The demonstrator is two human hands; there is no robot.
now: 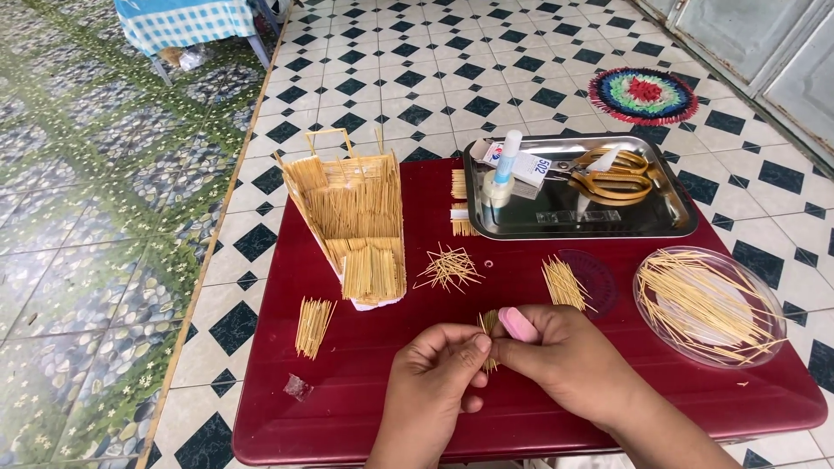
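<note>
My left hand and my right hand meet over the front of a dark red table. Between their fingertips they pinch a small bundle of toothpicks. My right hand also holds a pink pen-like object under the thumb. Just beyond the hands lie a loose pile of toothpicks and a tidy row of toothpicks. A model house built of toothpicks stands at the back left of the table.
A steel tray at the back right holds yellow-handled scissors, a glue tube and a small box. A clear oval dish of toothpicks sits at the right edge. Another toothpick bundle lies front left. A round rug lies on the tiled floor.
</note>
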